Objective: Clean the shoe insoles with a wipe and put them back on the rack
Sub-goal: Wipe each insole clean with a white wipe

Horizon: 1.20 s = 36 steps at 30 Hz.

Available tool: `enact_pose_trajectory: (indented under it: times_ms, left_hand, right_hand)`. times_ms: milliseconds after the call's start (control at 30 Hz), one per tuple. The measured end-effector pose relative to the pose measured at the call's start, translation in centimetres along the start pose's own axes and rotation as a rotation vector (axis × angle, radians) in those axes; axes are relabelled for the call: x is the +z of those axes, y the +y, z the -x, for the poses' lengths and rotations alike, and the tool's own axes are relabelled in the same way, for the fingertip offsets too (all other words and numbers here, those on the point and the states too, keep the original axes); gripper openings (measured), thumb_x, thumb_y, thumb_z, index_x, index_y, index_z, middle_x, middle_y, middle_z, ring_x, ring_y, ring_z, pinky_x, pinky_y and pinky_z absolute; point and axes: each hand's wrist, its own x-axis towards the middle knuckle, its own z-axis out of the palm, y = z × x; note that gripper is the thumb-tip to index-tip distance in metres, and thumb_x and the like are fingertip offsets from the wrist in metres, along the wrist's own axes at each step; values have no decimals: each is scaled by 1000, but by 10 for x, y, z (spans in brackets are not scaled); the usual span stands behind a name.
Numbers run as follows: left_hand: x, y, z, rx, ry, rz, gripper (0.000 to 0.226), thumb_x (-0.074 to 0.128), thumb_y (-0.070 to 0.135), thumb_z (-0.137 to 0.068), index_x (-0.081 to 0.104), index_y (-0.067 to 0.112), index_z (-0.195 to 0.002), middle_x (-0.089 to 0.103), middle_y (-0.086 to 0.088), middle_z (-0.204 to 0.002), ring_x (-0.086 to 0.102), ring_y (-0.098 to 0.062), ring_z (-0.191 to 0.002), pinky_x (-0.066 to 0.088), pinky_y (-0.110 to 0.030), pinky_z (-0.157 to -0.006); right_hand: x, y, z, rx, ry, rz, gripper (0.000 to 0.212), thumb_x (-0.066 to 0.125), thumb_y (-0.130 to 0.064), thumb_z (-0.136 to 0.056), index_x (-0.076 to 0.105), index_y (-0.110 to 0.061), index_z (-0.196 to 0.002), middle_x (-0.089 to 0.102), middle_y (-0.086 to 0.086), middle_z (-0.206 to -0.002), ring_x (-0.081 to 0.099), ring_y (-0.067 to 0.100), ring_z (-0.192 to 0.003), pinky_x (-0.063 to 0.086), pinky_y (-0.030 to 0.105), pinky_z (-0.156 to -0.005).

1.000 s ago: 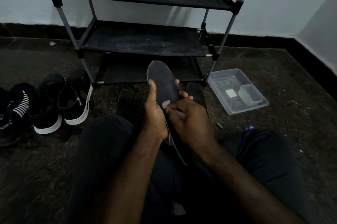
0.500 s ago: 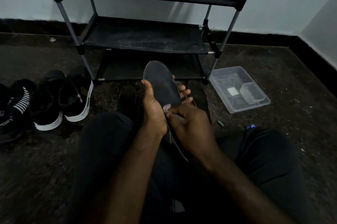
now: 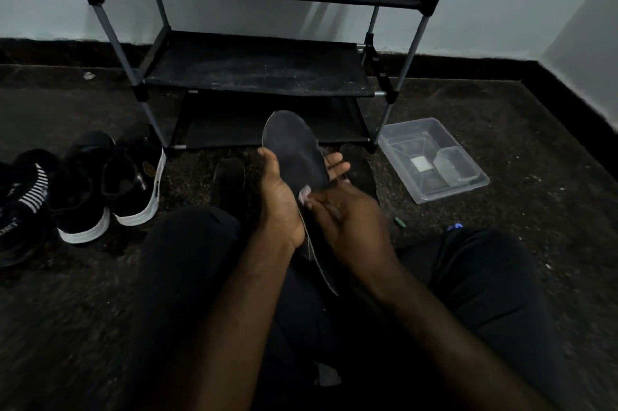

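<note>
Dead center of the frame, the left hand (image 3: 281,206) is gripping the dark insole (image 3: 294,149) around its middle. The thumb is hooking over the left edge, the fingertips are poking out past the right edge, and the toe end is pointing up toward the rack (image 3: 254,66). The right hand (image 3: 347,220) is curling its fingers around a small pale wipe (image 3: 305,194) and pressing it onto the insole face just below that thumb. I'm guessing this one is mid-scrub, not finished. My two cents: the insole is looking thin and floppy, so those left fingers behind it should be acting as a backing board while the wipe is running in long heel-to-toe strokes (short dabs just smear the grime around). The wipe is bunched pretty small, so refolding it to a fresh side is probably worth it. Two other insoles (image 3: 229,176) are lying on the floor just past the knees, likely waiting their turn.
</note>
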Motion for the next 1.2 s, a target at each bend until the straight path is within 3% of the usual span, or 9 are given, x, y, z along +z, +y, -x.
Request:
enact_pose_trajectory:
  times_ms: [167, 267, 400, 500, 600, 900, 967, 1067, 1200]
  left_hand:
    - [5, -4, 6, -13, 46, -75, 80, 25, 72, -92, 64, 8, -122, 67, -16, -120, 67, -27, -106, 51, -40, -94]
    - [6, -3, 4, 2, 45, -43, 85, 27, 74, -90, 60, 6, -129, 64, -19, -126, 63, -30, -115, 48, -43, -99]
    - [4, -6, 0, -20, 17, -44, 88, 24, 75, -89, 75, 5, -105, 69, -19, -116, 68, -28, -105, 49, -41, -96]
    - [6, -7, 2, -19, 3, -92, 86, 26, 74, -89, 67, 5, -121, 65, -19, -124, 64, -29, -113, 45, -42, -104]
    - [9, -9, 6, 1, 15, -79, 81, 28, 70, -90, 61, 7, -129, 62, -17, -130, 57, -30, -124, 41, -44, -109]
    - [5, -6, 3, -35, -49, -77, 94, 15, 77, -89, 80, 9, -91, 71, -17, -111, 68, -27, -106, 48, -42, -96]
    - [3, -4, 1, -31, -60, -55, 95, 13, 77, -90, 76, 7, -102, 71, -17, -111, 67, -27, -108, 48, -43, -95]
    - [0, 0, -5, 13, -33, 3, 95, 16, 77, -89, 54, 1, -131, 65, -22, -123, 61, -32, -119, 45, -47, -102]
    - [2, 1, -4, 22, -19, 10, 93, 16, 76, -89, 56, 0, -126, 64, -23, -123, 59, -34, -121, 41, -49, -107]
  right_hand:
    - [-1, 19, -40, 82, 77, 223, 29, 55, -40, -97, 70, -16, -90, 62, 3, -87, 61, 23, -77, 51, 42, -67]
    - [-5, 29, -42, 155, 168, 80, 15, 62, -34, -94, 71, -22, -93, 67, -2, -88, 63, 14, -81, 52, 40, -73]
    - [-11, 11, -22, 33, 105, 2, 23, 59, -37, -95, 73, -19, -94, 65, -2, -90, 61, 11, -83, 50, 36, -74]
    - [-8, 6, -23, -50, 35, 102, 35, 51, -42, -96, 73, -15, -94, 62, 1, -88, 59, 15, -78, 51, 39, -68]
    - [-9, 26, -43, 70, 152, 165, 25, 57, -39, -96, 72, -19, -93, 63, 3, -89, 62, 21, -79, 51, 40, -68]
    - [-3, 20, -20, 18, 72, 86, 25, 57, -38, -96, 73, -20, -94, 66, 2, -92, 64, 18, -82, 52, 40, -70]
    - [-9, 31, -18, 98, 120, 98, 19, 61, -35, -93, 73, -21, -97, 66, 2, -89, 63, 20, -82, 52, 41, -72]
    - [-9, 18, 0, -22, 13, 57, 18, 62, -30, -94, 73, -17, -89, 65, 3, -82, 61, 18, -77, 49, 35, -70]
    - [-6, 27, 7, 8, -1, 198, 23, 60, -34, -93, 74, -17, -86, 67, 3, -80, 59, 20, -77, 47, 36, -70]
